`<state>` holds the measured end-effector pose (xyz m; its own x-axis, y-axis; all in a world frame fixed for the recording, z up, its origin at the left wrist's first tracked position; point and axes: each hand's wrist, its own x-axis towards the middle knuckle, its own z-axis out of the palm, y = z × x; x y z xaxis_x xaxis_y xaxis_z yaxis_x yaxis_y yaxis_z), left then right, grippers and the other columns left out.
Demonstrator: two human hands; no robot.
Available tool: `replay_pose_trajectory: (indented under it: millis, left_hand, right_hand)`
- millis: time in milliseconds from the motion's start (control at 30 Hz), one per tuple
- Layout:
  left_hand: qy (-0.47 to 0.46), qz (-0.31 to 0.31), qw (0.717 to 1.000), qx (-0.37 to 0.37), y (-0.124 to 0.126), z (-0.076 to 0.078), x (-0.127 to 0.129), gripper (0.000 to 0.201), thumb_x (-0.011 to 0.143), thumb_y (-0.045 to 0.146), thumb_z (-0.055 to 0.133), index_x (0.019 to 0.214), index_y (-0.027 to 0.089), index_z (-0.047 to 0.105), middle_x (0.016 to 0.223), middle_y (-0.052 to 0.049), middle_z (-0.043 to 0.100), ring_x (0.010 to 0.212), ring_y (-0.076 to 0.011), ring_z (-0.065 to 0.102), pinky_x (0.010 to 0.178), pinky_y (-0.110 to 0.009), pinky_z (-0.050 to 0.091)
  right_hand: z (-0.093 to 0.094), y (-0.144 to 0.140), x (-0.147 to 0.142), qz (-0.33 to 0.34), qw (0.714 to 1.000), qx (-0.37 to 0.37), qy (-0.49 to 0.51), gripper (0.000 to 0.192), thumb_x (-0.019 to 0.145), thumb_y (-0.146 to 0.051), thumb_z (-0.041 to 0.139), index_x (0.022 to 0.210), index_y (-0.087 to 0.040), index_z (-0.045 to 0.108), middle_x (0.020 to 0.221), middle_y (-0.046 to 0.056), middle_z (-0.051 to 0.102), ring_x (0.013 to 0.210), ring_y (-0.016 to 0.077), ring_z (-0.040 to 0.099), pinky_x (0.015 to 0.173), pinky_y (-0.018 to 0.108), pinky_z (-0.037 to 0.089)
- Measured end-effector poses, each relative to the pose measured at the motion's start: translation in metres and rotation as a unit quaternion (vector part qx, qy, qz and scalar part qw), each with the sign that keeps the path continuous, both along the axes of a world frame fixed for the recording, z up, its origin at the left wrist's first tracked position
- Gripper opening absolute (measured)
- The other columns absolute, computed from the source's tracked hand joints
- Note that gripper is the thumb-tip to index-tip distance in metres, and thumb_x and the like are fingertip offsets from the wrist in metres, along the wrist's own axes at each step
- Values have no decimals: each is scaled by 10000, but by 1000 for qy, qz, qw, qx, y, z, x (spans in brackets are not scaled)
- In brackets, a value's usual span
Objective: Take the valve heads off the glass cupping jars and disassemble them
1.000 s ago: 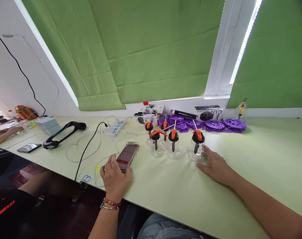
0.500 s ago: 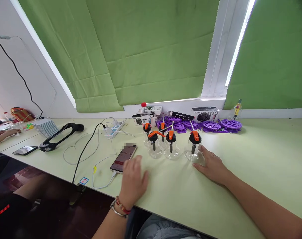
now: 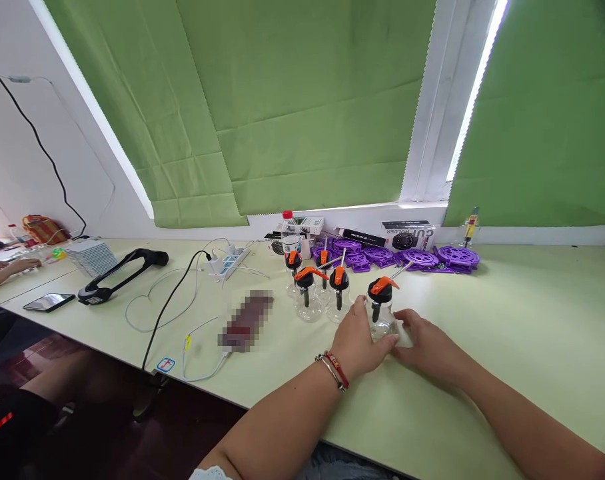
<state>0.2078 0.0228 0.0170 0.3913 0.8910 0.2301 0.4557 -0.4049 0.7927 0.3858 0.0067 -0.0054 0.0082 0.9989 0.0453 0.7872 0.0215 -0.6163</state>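
Early stage, judging by one lidded jar (image 3: 384, 328) at four o'clock on the table (image 3: 532, 320), grip of left hand (image 3: 360, 343) and right hand (image 3: 427, 345) clasped round it, four similar jars (image 3: 308, 311) unheld at its ten o'clock.

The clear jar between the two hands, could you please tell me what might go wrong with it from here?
1. The left hand is close to the neighbouring jar, so a shift leftward might knock that one.
2. The clear jar looks smooth-walled, so it could slip if lifted loosely.
3. The thin silver rod slants out above the orange-and-black lid, so a hand passing over might catch it.
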Motion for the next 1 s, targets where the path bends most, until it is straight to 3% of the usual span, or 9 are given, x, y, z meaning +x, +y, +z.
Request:
replay_pose_trajectory:
  millis: [200,367,467,567,700,900,1000]
  left_hand:
    - [-3,-5,997,72,-6,1,-17,638,705,473,670,1229,195,436,1053,-111,585,971,-267,541,822,-377,421]
    - [12,-61,993,102,-6,5,-20,490,706,460,670,1106,204,551,983,-82,603,889,-236,548,776,-354,431]
    - [-12,-101,994,50,-5,6,-23,545,658,469,714,1113,213,556,923,-55,603,813,-204,544,731,-329,439]
    - [-83,-149,985,-28,-5,6,-24,532,647,439,738,1090,209,552,870,-27,579,760,-161,529,707,-296,439]
    - [-215,-177,945,-170,-7,6,-22,634,621,384,780,1129,192,452,810,8,508,699,-114,503,649,-259,438]
    - [-250,-172,907,-293,-2,1,-23,960,596,352,803,1330,246,194,866,0,543,684,-123,549,605,-273,471]
    - [-271,-132,900,-315,4,-5,-22,688,656,406,747,1190,204,362,838,-10,569,664,-113,546,563,-245,468]
  right_hand:
    - [17,-7,13,128,974,-95,159,215,705,-318,585,891,-214,620,921,45,682,853,230,626,736,321,487]
    - [19,-3,22,129,937,-164,280,304,707,-443,656,878,-192,669,909,55,692,858,220,618,748,305,491]
    - [20,0,29,97,923,-152,339,408,709,-522,660,908,-167,683,899,83,686,781,195,600,737,307,491]
    - [26,0,36,45,897,-92,431,413,760,-552,601,850,-155,672,753,76,648,635,156,539,606,290,472]
    - [35,-2,39,-4,859,-64,508,443,798,-598,507,782,-173,628,654,56,578,533,143,485,483,284,423]
    - [27,-1,32,-67,870,-111,476,389,744,-545,623,683,-165,571,528,-14,484,433,80,367,403,221,301]
    - [18,2,29,-67,886,-149,435,400,746,-545,618,656,-158,561,500,-26,474,415,62,339,397,204,266]
